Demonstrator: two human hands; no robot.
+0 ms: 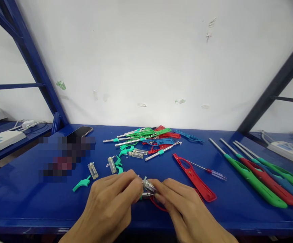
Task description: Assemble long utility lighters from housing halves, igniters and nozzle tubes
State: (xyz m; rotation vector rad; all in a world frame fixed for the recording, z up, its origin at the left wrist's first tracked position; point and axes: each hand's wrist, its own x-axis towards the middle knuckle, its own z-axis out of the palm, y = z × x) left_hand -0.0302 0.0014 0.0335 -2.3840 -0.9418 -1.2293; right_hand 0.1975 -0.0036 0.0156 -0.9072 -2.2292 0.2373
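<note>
Close to the table's front edge, my left hand (114, 199) and my right hand (185, 202) meet with their fingers pinched together. Between them is a small clear fuel tank (149, 185) of a lighter, tilted, its body in my right fingertips. My left fingers close at its valve end, and the exact grip there is hidden. Just below lies a metal tube (147, 194), with part of a red casing (158, 205) beneath, mostly covered by my right hand. Left of my hands are more clear tanks (93, 170) and a green trigger (82, 183).
A red casing half (195, 179) and a screwdriver (215, 174) lie to the right. Several whole stick lighters (256, 182) fan out beyond. Casing halves (161, 141) and metal rods (158, 153) are heaped near the wall. A phone (79, 133) is at back left.
</note>
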